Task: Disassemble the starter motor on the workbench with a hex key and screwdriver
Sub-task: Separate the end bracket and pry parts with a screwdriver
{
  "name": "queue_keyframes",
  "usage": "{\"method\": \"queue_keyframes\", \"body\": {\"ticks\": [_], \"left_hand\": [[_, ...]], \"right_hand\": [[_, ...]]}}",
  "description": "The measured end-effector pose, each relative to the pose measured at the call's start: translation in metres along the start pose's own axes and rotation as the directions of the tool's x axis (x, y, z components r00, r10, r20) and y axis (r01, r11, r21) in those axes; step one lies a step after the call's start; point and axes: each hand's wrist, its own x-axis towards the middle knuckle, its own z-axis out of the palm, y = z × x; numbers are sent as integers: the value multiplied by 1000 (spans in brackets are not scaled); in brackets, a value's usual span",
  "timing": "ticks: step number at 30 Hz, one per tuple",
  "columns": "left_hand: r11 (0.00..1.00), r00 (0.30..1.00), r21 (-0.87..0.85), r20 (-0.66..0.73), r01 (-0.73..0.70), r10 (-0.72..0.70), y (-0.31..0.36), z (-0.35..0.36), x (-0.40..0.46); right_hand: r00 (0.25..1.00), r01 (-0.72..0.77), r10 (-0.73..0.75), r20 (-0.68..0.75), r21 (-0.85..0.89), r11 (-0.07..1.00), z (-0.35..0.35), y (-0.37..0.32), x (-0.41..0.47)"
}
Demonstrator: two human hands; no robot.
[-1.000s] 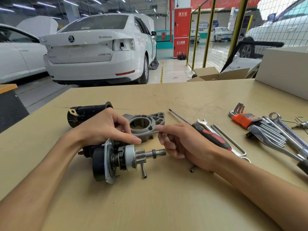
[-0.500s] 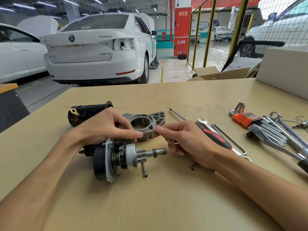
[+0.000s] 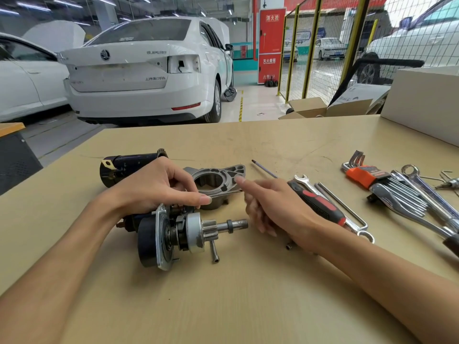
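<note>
Your right hand [image 3: 273, 209] just let go of that thin metal strip [image 3: 223, 193], fingers loose now. Left hand [image 3: 159, 187] still pinches it over the black-and-silver starter motor core [image 3: 173, 234], so the piece looks freed.

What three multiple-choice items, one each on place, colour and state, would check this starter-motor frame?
1. Where does the loose bolt lie?
A. Just in front of the pinion shaft
B. Inside the cardboard box
C. On the hex key set

2. What colour is the hex key holder?
A. Blue
B. Orange
C. Green

3. What is the right hand doing?
A. Gripping the screwdriver
B. Turning a wrench
C. Holding nothing, fingers loose

Answers: 1 A, the bolt rests on the bench below the shaft; 2 B, the holder is orange; 3 C, the screwdriver lies on the bench behind the hand.
</note>
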Motion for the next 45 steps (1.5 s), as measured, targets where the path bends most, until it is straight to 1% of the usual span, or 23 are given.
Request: {"method": "queue_keyframes", "body": {"ticks": [2, 4, 10, 13, 15, 20, 23, 27, 33, 37, 45], "left_hand": [[1000, 1000, 1, 0, 6, -6, 1, 1, 0], [1000, 1000, 8, -1, 13, -13, 1, 1, 0], [1000, 1000, 3, 7, 28, -28, 0, 0, 0], [1000, 1000, -6, 13, 6, -6, 1, 0, 0], [1000, 1000, 2, 18, -9, 9, 1, 1, 0], [1000, 999, -4, 33, 19, -19, 2, 1, 1], [1000, 999, -3, 33, 22, -22, 2, 1, 1], [1000, 999, -1, 25, 25, -25, 1, 1, 1], [999, 999, -5, 28, 34, -34, 3, 0, 0], [999, 999, 0, 15, 41, -41, 2, 0, 0], [998, 998, 18, 18, 53, -54, 0, 0, 1]], "right_hand": [[999, 13, -11, 49, -44, 999, 1, -1, -1], [997, 22, -18, 70, -58, 998, 1, -2, -2], [995, 51, -48, 89, -35, 998, 0, -2, -3], [991, 84, -80, 109, -26, 996, 0, -2, -3], [989, 94, -89, 116, -36, 995, 1, -1, -3], [987, 104, -96, 127, -59, 993, 2, 0, -2], [990, 91, -85, 116, -41, 995, 2, -2, -3], [992, 15, -20, 122, 42, 999, 2, -6, -4], [992, -32, 23, 126, 67, 997, 0, -6, -2], [991, -23, 10, 130, 96, 995, -3, -2, 0], [992, 18, -24, 121, 54, 998, -5, 0, 1]]}}
